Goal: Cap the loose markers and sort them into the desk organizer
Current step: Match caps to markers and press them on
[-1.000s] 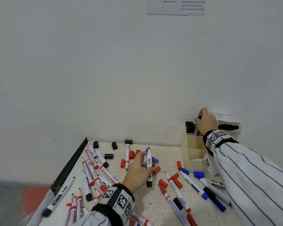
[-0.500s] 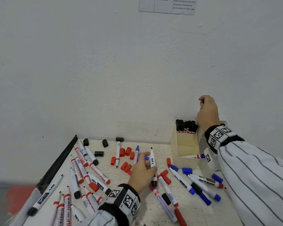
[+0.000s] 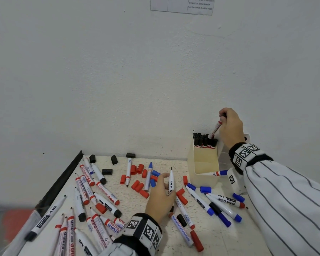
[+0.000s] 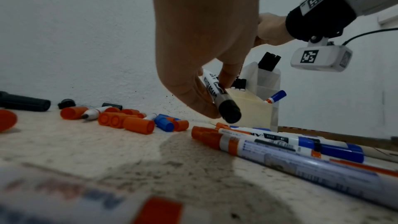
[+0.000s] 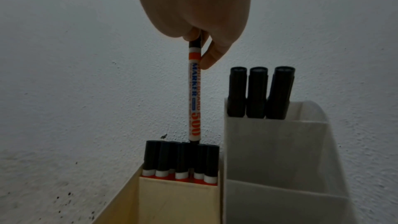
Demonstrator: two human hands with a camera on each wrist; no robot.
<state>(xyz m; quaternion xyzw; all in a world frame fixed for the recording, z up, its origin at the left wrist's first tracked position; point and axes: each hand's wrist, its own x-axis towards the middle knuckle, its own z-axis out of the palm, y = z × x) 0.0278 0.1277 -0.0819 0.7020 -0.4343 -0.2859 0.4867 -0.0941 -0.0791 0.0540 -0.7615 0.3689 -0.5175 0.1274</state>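
Over the desk organizer (image 3: 203, 169), the right hand (image 3: 229, 126) has lifted, fingers pinching a black-capped marker (image 5: 194, 94) above the full back slot; left hand (image 3: 161, 196) still grips an uncapped marker (image 3: 171, 182) over the desk, awaiting its cap

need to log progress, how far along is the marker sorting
Done: a cluster of black-capped markers stands in the organizer. In hand: right hand holds a marker above them; left hand grips an uncapped marker. Left: many loose markers and red caps on the desk.
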